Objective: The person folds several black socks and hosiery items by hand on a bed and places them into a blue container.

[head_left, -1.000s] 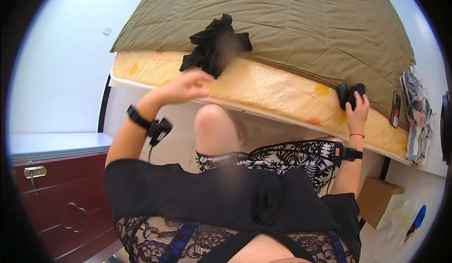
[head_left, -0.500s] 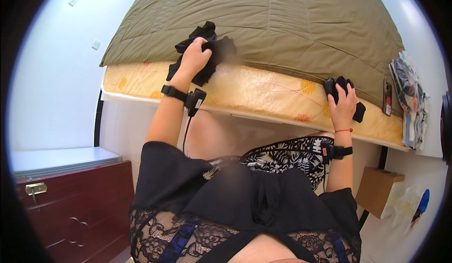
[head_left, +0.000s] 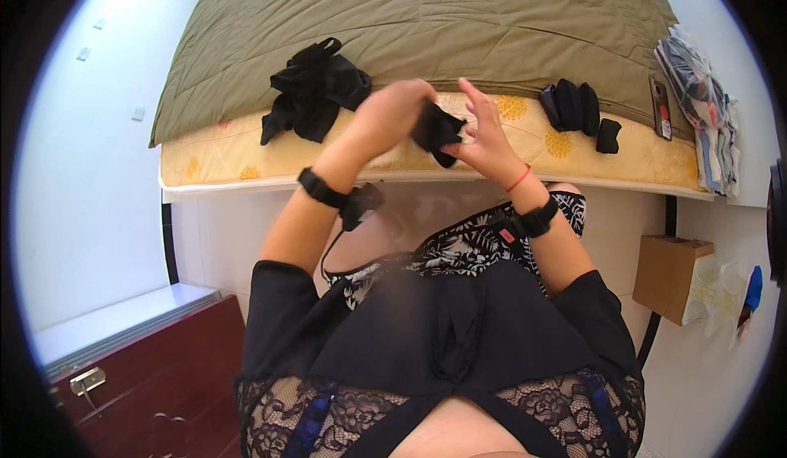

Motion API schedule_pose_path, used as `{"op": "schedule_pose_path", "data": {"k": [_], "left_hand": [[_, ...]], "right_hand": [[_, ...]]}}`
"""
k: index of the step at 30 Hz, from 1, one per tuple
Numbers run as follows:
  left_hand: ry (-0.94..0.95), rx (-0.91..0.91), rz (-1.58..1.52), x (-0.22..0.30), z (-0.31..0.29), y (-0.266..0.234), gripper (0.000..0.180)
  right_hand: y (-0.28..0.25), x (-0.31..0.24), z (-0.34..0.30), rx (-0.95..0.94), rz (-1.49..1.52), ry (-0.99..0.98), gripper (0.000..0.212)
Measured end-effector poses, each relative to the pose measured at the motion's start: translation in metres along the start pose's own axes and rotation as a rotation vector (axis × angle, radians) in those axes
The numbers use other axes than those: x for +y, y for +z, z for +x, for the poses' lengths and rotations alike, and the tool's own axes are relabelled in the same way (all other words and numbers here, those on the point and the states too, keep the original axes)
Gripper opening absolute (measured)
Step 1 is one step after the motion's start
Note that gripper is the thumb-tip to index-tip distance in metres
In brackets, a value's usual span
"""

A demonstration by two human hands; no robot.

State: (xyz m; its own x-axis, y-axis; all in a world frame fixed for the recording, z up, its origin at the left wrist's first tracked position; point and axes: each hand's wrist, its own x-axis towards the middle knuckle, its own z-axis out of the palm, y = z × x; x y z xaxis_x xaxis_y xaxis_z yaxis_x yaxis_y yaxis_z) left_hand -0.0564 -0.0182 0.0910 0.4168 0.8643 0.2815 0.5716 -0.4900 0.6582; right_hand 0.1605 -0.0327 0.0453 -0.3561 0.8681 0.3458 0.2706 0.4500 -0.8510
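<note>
Over the mattress edge, a black sock hangs from my left hand, whose blurred fingers are closed on its upper part. Facing it from the right is my right hand, index finger stretched up and thumb apart, close to the sock's edge; whether it touches is unclear. Left of my hands lies a loose heap of black cloth, partly on the quilt and partly on the mattress. To the right, several rolled black bundles sit side by side, with a smaller black bundle just in front.
An olive quilt covers most of the bed above a yellow patterned mattress. A phone lies at the right, beside bagged, folded clothes. Below stands a cardboard box. A dark red cabinet is at lower left.
My left hand has moved right from the black heap, carrying the sock. My right hand has left the rolled bundles and come left to meet it. The whole view has shifted slightly.
</note>
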Motion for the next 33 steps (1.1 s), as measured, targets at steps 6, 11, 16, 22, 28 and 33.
{"op": "schedule_pose_path", "data": {"k": [6,11,16,22,28,33], "left_hand": [[-0.083,0.089,0.099,-0.008,0.009,0.032,0.027],[0.078,0.281,0.318,-0.047,0.008,0.034,0.028],[0.126,-0.115,0.012,-0.006,0.002,0.068,0.041],[-0.299,-0.138,-0.034,-0.012,-0.001,0.075,0.035],[0.083,-0.162,0.053,-0.009,-0.015,0.076,0.039],[0.066,-0.082,0.304,0.004,-0.025,0.077,0.046]], "right_hand": [[-0.01,0.021,0.0,-0.207,0.443,0.742,0.026],[-0.024,0.031,-0.007,0.015,0.473,0.968,0.023],[-0.032,0.032,-0.014,-0.008,0.419,0.916,0.027],[-0.017,0.027,-0.021,0.066,0.805,0.74,0.061],[-0.003,0.02,-0.014,0.098,0.674,0.789,0.075],[-0.016,0.029,-0.015,0.076,0.473,0.709,0.047]]}}
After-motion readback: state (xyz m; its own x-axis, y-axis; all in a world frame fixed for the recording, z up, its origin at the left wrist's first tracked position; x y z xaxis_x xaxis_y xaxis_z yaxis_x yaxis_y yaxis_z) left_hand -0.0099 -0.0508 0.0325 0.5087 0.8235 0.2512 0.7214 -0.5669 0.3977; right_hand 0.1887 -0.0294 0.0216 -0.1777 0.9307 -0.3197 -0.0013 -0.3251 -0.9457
